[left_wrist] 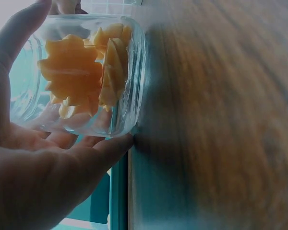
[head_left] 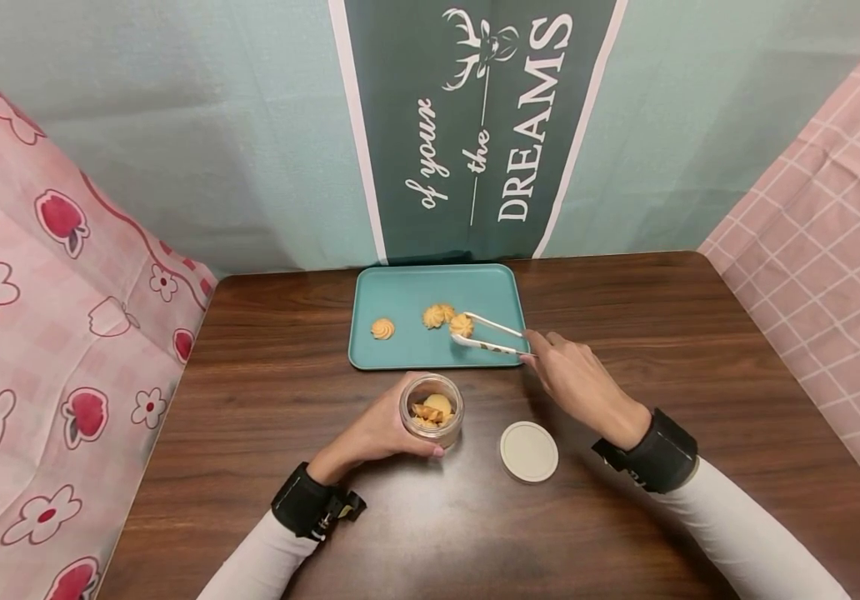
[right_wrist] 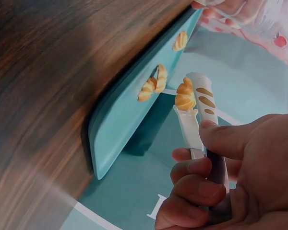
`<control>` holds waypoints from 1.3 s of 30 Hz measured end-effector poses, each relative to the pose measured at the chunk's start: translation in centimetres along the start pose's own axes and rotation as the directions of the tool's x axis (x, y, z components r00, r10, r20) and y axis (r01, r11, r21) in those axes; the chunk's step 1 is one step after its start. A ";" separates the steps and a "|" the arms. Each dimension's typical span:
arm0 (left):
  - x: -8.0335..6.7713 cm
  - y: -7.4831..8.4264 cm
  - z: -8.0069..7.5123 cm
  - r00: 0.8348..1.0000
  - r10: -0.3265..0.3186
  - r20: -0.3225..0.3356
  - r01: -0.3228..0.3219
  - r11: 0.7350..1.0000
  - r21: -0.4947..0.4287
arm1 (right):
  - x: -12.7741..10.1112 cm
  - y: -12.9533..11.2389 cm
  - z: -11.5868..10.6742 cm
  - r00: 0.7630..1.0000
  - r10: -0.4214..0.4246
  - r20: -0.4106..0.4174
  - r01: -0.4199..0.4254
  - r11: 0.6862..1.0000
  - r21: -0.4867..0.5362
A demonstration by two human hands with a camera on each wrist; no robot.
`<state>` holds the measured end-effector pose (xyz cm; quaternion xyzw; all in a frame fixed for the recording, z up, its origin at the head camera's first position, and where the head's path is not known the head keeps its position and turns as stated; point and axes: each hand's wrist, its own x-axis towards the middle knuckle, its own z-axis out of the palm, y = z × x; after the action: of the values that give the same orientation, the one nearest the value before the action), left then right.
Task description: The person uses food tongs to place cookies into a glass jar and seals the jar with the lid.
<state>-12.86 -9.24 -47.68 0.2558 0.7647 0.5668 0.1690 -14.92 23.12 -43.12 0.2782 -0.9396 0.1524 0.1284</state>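
My left hand (head_left: pixel 383 427) grips a clear glass jar (head_left: pixel 404 405) round its side, thumb in front. Several golden cookies (left_wrist: pixel 69 72) lie inside the jar, and its mouth is uncovered. My right hand (head_left: pixel 578 379) holds white tongs (head_left: pixel 501 346) with brown marks, fingers wrapped around the handles in the right wrist view. Between the tong tips sits a piped cookie (right_wrist: pixel 185 94), over the teal tray (head_left: pixel 400 287). Two cookies (head_left: pixel 437 315) lie close together on the tray, and a swirled cookie (head_left: pixel 382 328) lies apart toward its left.
A round cream lid (head_left: pixel 529 452) lies flat on the brown wooden table (head_left: pixel 272 358), right of the jar. Behind the tray hangs a teal cloth (head_left: pixel 280 125) with lettering. Pink patterned cloths (head_left: pixel 25 350) flank the table on both sides.
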 end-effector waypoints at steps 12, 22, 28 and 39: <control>-0.1 0.0 0.0 1.000 -0.004 -0.015 0.004 1.000 0.022 | -0.4 -0.6 -0.8 0.998 -0.037 -0.057 0.036 0.999 -0.006; -0.2 0.0 0.0 1.000 -0.005 -0.016 0.005 1.000 0.006 | -0.7 -1.1 -1.7 0.999 -0.027 -0.039 0.027 1.000 0.003; -0.1 0.0 -0.1 1.000 -0.005 -0.015 0.005 1.000 0.003 | -0.7 -1.5 -2.1 0.999 -0.026 -0.021 0.026 1.000 0.004; 0.0 0.0 -0.1 1.000 0.010 -0.006 -0.010 1.000 -0.018 | -0.8 -2.1 -2.7 0.998 -0.044 -0.037 0.043 0.999 -0.005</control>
<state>-12.89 -9.37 -47.68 0.2566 0.7587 0.5752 0.1663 -12.66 22.75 -40.41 0.2954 -0.9311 0.1528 0.1498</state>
